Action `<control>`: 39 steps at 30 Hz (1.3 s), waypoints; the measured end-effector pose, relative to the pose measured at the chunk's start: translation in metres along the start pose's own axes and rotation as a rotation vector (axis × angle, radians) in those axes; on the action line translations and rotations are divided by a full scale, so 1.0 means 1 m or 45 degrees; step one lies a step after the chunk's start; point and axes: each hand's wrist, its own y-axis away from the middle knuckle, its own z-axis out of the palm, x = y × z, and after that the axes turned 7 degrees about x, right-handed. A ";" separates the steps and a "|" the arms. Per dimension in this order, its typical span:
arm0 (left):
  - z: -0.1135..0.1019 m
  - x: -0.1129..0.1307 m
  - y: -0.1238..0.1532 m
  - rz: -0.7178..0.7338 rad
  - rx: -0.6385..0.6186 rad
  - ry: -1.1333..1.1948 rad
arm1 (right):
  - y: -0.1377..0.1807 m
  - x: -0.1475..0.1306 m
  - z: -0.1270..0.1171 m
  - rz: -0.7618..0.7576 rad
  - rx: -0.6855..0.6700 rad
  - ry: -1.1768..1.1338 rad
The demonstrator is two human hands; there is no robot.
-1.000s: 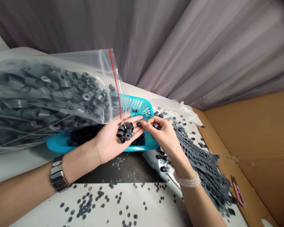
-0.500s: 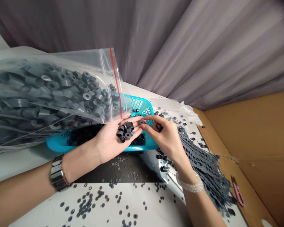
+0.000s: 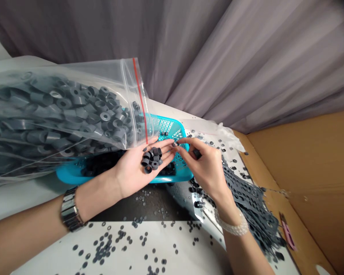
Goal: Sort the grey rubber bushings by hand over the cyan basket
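My left hand (image 3: pixel 136 172) is stretched out palm up with its fingers extended, holding several small dark grey rubber caps (image 3: pixel 152 158) in a heap on the palm. At its fingertips, my right hand (image 3: pixel 208 162) pinches one small grey rubber cap (image 3: pixel 175 144) between thumb and forefinger. Another dark piece (image 3: pixel 197 153) shows within the curled fingers of my right hand. Underneath both hands is a turquoise perforated basket (image 3: pixel 186 176) with more dark pieces inside, partly hidden by my left hand and the bag.
A clear zip bag (image 3: pixel 103 68) full of grey caps lies across the basket at left. Small dark discs (image 3: pixel 101 250) are scattered on the white table (image 3: pixel 57 259). Punched grey rubber sheets (image 3: pixel 246 194) and a pink-handled cutting tool (image 3: pixel 288 235) lie at right, beside cardboard (image 3: pixel 309 152).
My right hand has shifted slightly right, and the pinched cap has turned and moved with it to the tips of my left fingers. The left hand has stayed put.
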 end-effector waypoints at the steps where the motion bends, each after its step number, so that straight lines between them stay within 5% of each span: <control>1: 0.000 0.000 0.000 -0.010 -0.005 -0.002 | -0.002 0.005 -0.004 0.015 0.074 0.013; 4: 0.001 0.000 0.001 -0.034 0.002 -0.014 | -0.011 0.027 -0.018 0.105 0.253 0.119; 8: 0.001 0.001 0.002 -0.037 0.001 -0.027 | -0.017 0.052 -0.031 0.239 0.150 0.171; 11: 0.001 0.001 0.002 -0.030 0.004 -0.030 | -0.017 0.050 -0.030 0.395 0.154 -0.232; 14: 0.000 0.001 0.002 -0.031 -0.003 -0.027 | -0.015 0.036 -0.023 0.580 -0.060 -0.797; 17: 0.000 0.001 0.001 -0.047 0.000 -0.026 | -0.011 0.019 -0.013 0.651 -0.254 -1.053; 27: 0.001 0.000 0.000 -0.003 0.023 -0.142 | 0.010 -0.014 0.017 0.262 -0.214 -0.534; 39: 0.003 -0.002 -0.001 -0.014 0.064 -0.041 | 0.003 -0.004 0.004 0.128 -0.203 -0.218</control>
